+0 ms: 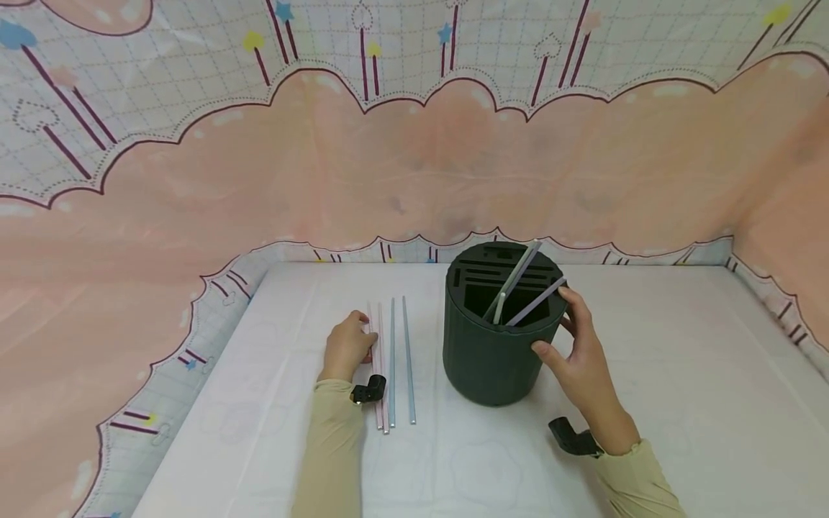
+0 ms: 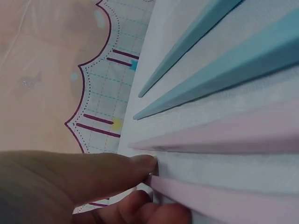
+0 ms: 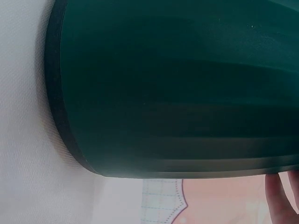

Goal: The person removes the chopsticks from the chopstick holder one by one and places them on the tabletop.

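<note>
A dark green round holder [image 1: 486, 360] stands on the white table [image 1: 648, 374], with a few pale straws [image 1: 518, 279] leaning out of its slotted top. My right hand [image 1: 558, 327] grips the holder's right side, thumb in front and fingers on the rim. The right wrist view is filled by the holder's wall [image 3: 177, 88], with one fingertip [image 3: 279, 196] at its edge. To the holder's left lie two pink straws [image 1: 382, 403] and two blue straws [image 1: 408, 360], side by side. My left hand [image 1: 361, 338] pinches the leftmost pink straw [image 2: 219, 198] between finger and thumb.
A pink and grid-patterned cloth [image 1: 414, 165] forms walls behind and on both sides of the table. Its scalloped border [image 2: 100, 100] runs along the table's left edge. A black camera mount sits on each wrist.
</note>
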Motion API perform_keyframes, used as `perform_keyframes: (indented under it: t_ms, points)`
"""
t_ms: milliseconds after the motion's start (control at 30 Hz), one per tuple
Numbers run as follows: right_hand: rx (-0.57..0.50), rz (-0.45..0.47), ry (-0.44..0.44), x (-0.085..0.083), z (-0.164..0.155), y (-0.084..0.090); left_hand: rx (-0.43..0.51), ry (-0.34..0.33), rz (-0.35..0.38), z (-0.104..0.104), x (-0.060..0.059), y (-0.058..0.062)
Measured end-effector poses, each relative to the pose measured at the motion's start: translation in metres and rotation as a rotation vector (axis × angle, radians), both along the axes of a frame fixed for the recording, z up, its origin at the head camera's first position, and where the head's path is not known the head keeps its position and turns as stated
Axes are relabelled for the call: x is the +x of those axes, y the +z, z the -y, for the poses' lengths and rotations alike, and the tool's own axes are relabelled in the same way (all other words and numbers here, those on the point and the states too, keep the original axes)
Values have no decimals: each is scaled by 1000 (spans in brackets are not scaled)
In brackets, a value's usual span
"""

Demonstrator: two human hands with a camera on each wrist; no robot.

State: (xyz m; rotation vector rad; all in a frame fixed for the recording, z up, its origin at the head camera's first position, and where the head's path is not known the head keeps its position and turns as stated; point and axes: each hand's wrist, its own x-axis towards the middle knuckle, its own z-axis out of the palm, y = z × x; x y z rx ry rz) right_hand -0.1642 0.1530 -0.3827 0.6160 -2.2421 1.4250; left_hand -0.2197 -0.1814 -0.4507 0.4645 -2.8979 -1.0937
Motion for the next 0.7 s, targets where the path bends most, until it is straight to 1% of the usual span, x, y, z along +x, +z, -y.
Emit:
perform_keyframes:
  t_ms: [100,200,300,367,433,500,600,700]
  points:
    - [5,3,-6,0,0,1,-4,-17,1,-2,1,2]
    - [10,13,-10,1,0,1,-15,-37,21,-4,1,3]
    - [15,28,-13,1,1,1,-72,-52,30,-6,2,6]
    - [15,33,-13,1,1,1,-124,-58,4,-8,2,9]
    - [15,31,-14,1,1,1,-158,-68,-56,-10,2,14]
    - [10,23,-10,1,1,1,-163,-87,-144,-13,1,21]
    - [6,10,-8,1,1,1,-128,-139,-274,-20,2,34]
    - [6,6,-9,1,0,1,-91,-192,-373,-31,5,50]
